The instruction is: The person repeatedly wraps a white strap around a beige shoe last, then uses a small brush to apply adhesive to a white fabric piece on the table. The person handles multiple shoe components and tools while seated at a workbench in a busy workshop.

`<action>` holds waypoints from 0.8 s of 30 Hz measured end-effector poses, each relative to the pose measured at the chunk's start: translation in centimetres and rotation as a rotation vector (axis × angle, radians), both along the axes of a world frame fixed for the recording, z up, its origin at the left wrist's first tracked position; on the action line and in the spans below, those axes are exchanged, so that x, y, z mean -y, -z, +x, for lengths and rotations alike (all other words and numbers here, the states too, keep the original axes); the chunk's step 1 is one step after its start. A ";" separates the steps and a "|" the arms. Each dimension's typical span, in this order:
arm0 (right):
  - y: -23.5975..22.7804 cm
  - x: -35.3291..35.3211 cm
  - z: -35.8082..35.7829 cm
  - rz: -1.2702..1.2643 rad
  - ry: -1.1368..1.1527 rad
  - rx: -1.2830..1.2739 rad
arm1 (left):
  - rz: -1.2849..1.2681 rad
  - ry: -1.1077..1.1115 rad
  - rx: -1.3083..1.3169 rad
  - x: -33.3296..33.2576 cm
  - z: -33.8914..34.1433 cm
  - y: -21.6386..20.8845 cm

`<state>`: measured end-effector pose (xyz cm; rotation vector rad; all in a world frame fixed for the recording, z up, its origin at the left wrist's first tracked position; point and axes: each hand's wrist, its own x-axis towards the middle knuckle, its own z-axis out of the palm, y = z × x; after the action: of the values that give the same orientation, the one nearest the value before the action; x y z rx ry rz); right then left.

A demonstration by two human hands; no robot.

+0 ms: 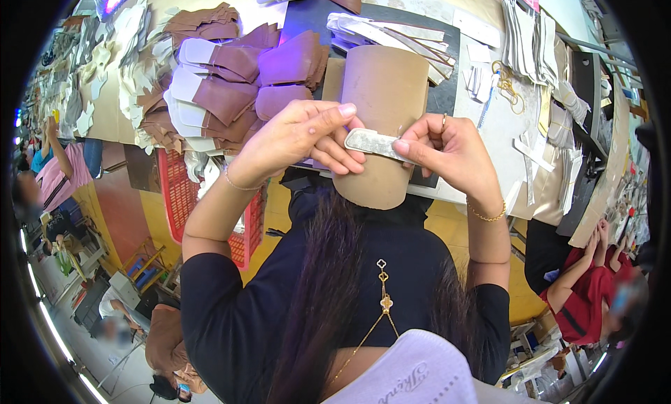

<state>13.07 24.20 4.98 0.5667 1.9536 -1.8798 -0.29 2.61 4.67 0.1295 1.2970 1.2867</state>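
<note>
My right hand (447, 151) pinches a short pale strip (379, 143) with a rounded end between thumb and fingers. At the strip's rounded end is my left hand (307, 140), its thumb raised off the strip and its fingers loosely bent beside and partly behind the end. Whether those fingers bear any of its weight I cannot tell. Both hands are over a tan, curved, drum-like form (386, 82) at the table's near edge. The far tip of the strip is hidden under my right fingers.
Stacks of brown leather pieces (290, 65) and white cut pieces lie left of the form. White strips (391, 37) fan out behind it, and yellow cord (509, 89) lies to the right. A red plastic basket (175, 194) stands below the table's left side. Other people work on both sides.
</note>
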 end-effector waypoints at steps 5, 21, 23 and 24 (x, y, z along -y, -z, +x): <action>-0.4 0.0 -0.5 -0.005 -0.009 0.046 | -0.008 0.006 0.010 0.0 0.1 0.0; -0.1 -0.3 -0.5 -0.028 -0.011 0.045 | -0.049 0.019 -0.092 0.6 -0.3 0.3; 0.1 -0.3 -0.3 -0.042 -0.002 0.047 | -0.024 0.023 -0.088 0.7 -0.3 0.5; 0.2 -0.3 -0.2 -0.041 0.004 0.043 | -0.030 0.026 -0.097 0.7 -0.3 0.6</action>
<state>12.84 24.49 4.81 0.5944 1.8837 -1.8898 -0.64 1.90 4.05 0.1891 1.3926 1.2516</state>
